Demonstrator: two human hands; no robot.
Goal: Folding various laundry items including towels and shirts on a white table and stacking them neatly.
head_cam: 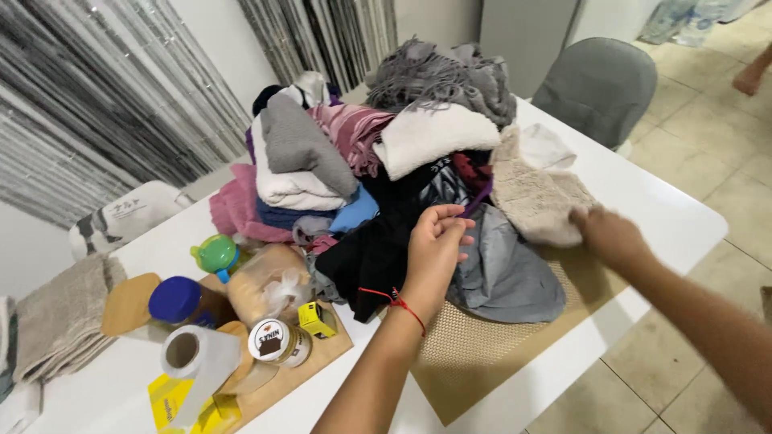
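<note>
A big heap of mixed clothes and towels (378, 153) covers the middle of the white table (675, 217). My left hand (437, 245), with a red string at the wrist, pinches a purple strap or hem at the heap's front, above a grey garment (507, 277) and beside a black one (370, 253). My right hand (607, 233) presses on the edge of a fluffy beige towel (535, 193) at the heap's right side. White, pink and grey folded pieces lie on top.
A woven tan placemat (482, 354) lies under the heap's front. At the left stand jars, a blue-lidded tub (178, 301), a paper roll (197, 358), a green cup (217, 253) and a bagged item. A folded beige towel (56, 317) lies far left. A grey chair (599, 84) stands behind the table.
</note>
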